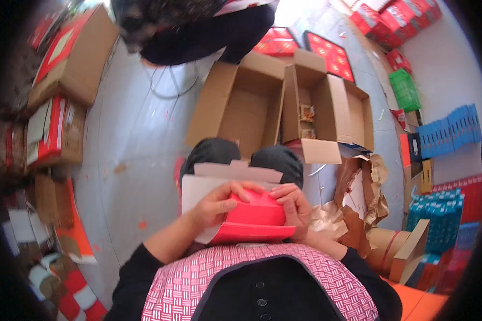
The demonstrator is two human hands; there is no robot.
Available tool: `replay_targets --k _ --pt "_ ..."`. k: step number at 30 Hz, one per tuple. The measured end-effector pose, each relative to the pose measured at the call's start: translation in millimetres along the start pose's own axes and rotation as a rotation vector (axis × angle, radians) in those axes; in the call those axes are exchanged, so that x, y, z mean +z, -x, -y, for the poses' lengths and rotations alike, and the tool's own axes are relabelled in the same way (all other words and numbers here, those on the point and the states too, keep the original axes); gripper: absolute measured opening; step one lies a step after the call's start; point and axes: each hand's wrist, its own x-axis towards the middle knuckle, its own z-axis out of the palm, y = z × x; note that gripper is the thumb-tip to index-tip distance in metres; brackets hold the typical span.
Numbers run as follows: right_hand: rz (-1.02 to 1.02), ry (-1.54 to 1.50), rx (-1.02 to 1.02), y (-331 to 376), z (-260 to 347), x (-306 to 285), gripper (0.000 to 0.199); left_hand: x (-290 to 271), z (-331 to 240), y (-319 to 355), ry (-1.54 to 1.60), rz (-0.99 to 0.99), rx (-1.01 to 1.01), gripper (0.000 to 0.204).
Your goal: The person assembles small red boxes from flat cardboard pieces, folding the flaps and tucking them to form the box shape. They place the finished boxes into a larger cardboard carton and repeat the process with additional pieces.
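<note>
Cardboard forms the item in hand: a flat-cut red and white carton blank (254, 211), partly folded, held in front of the person's chest and above the knees. All positions below are given relative to this carton blank.

Left hand (215, 206): grips the left side of the carton blank. The fingers (240, 188) curl narrowly over the top edge of the red panel, and the thumb presses against the near face. The hand is closed on the cardboard.

Right hand (295, 207): grips the right side of the carton blank. The fingers (281, 192) wrap over the upper right corner of the red panel and are likewise closed on it. Both hands touch the same red panel, a short gap apart.

The white inner face of the carton blank stands up behind the red panel, with a pale flap along the top. A red flap projects toward the person along the lower edge.

Beyond the carton blank, on the floor (136, 134), two open brown shipping boxes stand side by side: the left box (238, 104) and the right box (326, 107), the latter with small packets visible inside. To the right of the carton blank lies crumpled brown paper (359, 192). Farther right stand stacks of blue cartons (450, 131). To the left, well apart, stand brown boxes with red printing (53, 131). Beyond the left box, another person (198, 27) in dark clothing bends over the floor.
</note>
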Motion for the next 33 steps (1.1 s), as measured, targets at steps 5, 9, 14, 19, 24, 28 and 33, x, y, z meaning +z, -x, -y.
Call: replay_targets --k 5,9,14,19,24,28,33 --pt "0.048 0.028 0.041 2.3 -1.4 -3.5 0.012 11.8 16.7 6.9 -0.537 -0.219 0.167 0.019" --pt "-0.066 -0.199 0.185 0.9 3.4 0.7 0.059 11.4 14.5 7.3 -0.531 -0.433 0.151 0.022" --pt "0.172 -0.322 0.540 20.1 7.4 -1.7 0.069 15.5 4.1 -2.1 -0.311 -0.455 0.220 0.027" --pt "0.071 -0.430 0.530 -12.2 8.1 -29.4 0.064 16.0 8.7 -34.6 -0.143 -0.388 0.365 0.046" --pt "-0.284 -0.473 0.353 -142.9 -51.7 -115.9 0.055 -3.9 11.8 -44.3 -0.400 -0.454 0.241 0.054" --pt "-0.343 -0.033 0.364 -243.9 -229.5 -203.4 0.046 -11.3 27.0 -53.0 -0.737 -0.344 0.281 0.046" --pt "-0.576 0.059 0.523 -284.8 -327.8 -222.2 0.057 -21.8 29.1 -55.4 -0.746 -0.368 0.162 0.041"
